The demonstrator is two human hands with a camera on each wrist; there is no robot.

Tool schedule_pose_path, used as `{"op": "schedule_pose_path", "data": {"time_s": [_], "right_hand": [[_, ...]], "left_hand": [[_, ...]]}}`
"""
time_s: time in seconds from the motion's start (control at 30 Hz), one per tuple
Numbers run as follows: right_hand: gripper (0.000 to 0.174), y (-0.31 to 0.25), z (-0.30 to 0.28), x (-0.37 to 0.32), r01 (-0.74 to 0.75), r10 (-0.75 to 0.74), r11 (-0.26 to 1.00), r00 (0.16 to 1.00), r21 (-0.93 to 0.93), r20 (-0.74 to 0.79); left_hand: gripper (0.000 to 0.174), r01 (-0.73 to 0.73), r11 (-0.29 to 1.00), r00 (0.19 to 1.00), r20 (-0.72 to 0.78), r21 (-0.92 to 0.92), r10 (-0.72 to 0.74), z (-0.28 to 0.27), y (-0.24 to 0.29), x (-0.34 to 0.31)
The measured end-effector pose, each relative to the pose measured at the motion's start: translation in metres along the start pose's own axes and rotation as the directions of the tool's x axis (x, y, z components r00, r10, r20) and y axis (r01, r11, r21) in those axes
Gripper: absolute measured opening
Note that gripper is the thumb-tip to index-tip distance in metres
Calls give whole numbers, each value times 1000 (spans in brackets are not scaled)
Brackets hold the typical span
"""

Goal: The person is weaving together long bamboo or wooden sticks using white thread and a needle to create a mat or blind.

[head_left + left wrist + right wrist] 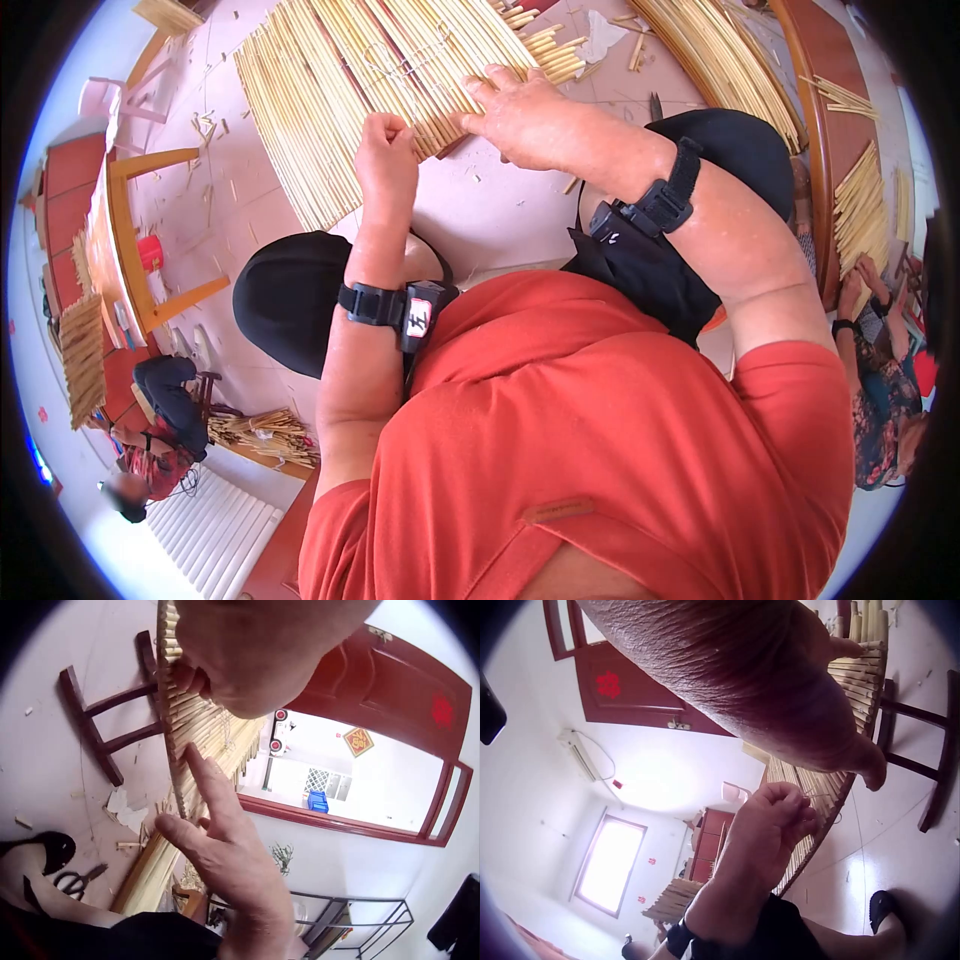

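A mat of pale reed stalks (330, 100) laid side by side reaches up to the person's knees, with thin cord tied across it. The left hand (388, 165) is at the mat's near edge, thumb and fingertips pinched together. A fine thread (819, 796) runs from those fingertips in the right wrist view. The right hand (530, 118) rests on the mat's right corner, fingers spread over the stalks and thumb at the edge. Seen from the left wrist, that right hand (229, 855) has its index finger extended along the stalk ends.
A dark wooden stand (112, 720) is under the mat. Scissors (79, 879) lie on the floor by a foot. More stalk bundles (725, 60) lie at the right, and an upturned table (130, 240) stands left. Other people (165, 440) sit at both sides.
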State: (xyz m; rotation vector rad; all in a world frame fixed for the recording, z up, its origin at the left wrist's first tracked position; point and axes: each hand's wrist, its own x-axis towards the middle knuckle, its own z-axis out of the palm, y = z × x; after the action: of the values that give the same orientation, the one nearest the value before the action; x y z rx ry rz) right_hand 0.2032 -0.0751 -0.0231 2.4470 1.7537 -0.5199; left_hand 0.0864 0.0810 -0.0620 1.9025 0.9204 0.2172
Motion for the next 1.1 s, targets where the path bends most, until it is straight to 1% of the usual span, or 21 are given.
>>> {"op": "schedule_pose_path", "data": {"time_s": [0.07, 0.13, 0.2, 0.27, 0.33, 0.47, 0.57, 0.6, 0.63, 0.67, 0.7, 0.73, 0.8, 0.83, 0.87, 0.93, 0.97, 1.0, 1.03, 1.07, 1.1], "right_hand": [[63, 0, 0, 1, -5, 5, 1000, 1000, 7, 2], [64, 2, 2, 2, 13, -12, 1000, 1000, 27, -28], [64, 1, 4, 0, 12, -11, 1000, 999, 29, -34], [63, 0, 2, -1, 14, -12, 999, 999, 29, -43], [62, -1, 1, -1, 5, -4, 1000, 1000, 19, -23], [59, 1, 1, -4, 18, -17, 1000, 999, 21, -49], [57, 0, 0, -5, 7, -6, 1000, 999, 18, -42], [56, 0, -1, -6, 11, -10, 1000, 999, 29, -40], [55, 1, -2, -7, 17, -15, 999, 999, 39, -39], [55, 0, -3, -6, 16, -15, 999, 999, 40, -38], [55, -1, -4, -6, 13, -11, 998, 999, 55, -30], [55, -2, -5, -7, 8, -6, 998, 1000, 68, -24], [55, -3, -2, -5, 3, -2, 999, 1000, 41, -26], [55, -3, -1, -4, -1, 2, 1000, 1000, 11, -28], [55, -4, -1, -4, 1, 0, 1000, 1000, 11, -29], [55, -5, -2, -4, -1, 1, 1000, 1000, 0, -15], [55, -5, -4, -4, 3, -3, 1000, 1000, 0, -16], [55, -5, -5, -5, 4, -4, 999, 1000, 32, -21], [55, -3, -6, -5, 4, -2, 998, 1000, 62, -26], [55, -3, -6, -4, 4, -2, 998, 1000, 62, -27], [53, -2, -4, -3, 1, 1, 998, 999, 56, -33]], "left_hand": [[11, -317, 880, 922, -102, 354, 373, 4, 1, -10], [17, -231, 897, 963, -40, 377, 265, 7, 2, -17], [20, -386, 763, 907, 65, 518, 415, 9, -1, -21], [21, -364, 783, 915, 35, 505, 403, 10, 7, -24], [17, -449, 723, 845, -13, 526, 534, 10, 11, -24], [11, -459, 639, 859, 124, 617, 497, 8, 2, -18], [7, -610, 592, 766, 199, 526, 611, 0, -5, -4], [6, -446, 811, 895, 191, 379, 403, -3, -5, 0], [5, -218, 951, 960, 223, 220, 168, -5, 2, 2], [5, -217, 951, 960, 224, 220, 167, -9, 8, 2], [5, -142, 983, 959, 230, -118, 166, -14, 14, 1], [6, -49, 896, 957, 235, -442, 169, -20, 23, -1], [7, -55, 536, 883, 210, -843, 420, -38, 37, 3], [9, 24, 323, 750, 231, -946, 620, -47, 43, 10], [12, 129, 213, 701, 241, -968, 671, -56, 44, 18], [11, -3, 175, 876, 82, -985, 475, -66, 42, 22], [11, -6, 176, 877, 79, -984, 474, -67, 41, 24], [16, -127, 593, 980, -10, -795, 197, -66, 41, 28], [24, -77, 896, 974, -223, -437, -26, -66, 41, 30], [24, -78, 896, 974, -224, -437, -25, -65, 31, 30], [32, -303, 952, 929, -208, 51, 307, -62, 11, 30]]}}
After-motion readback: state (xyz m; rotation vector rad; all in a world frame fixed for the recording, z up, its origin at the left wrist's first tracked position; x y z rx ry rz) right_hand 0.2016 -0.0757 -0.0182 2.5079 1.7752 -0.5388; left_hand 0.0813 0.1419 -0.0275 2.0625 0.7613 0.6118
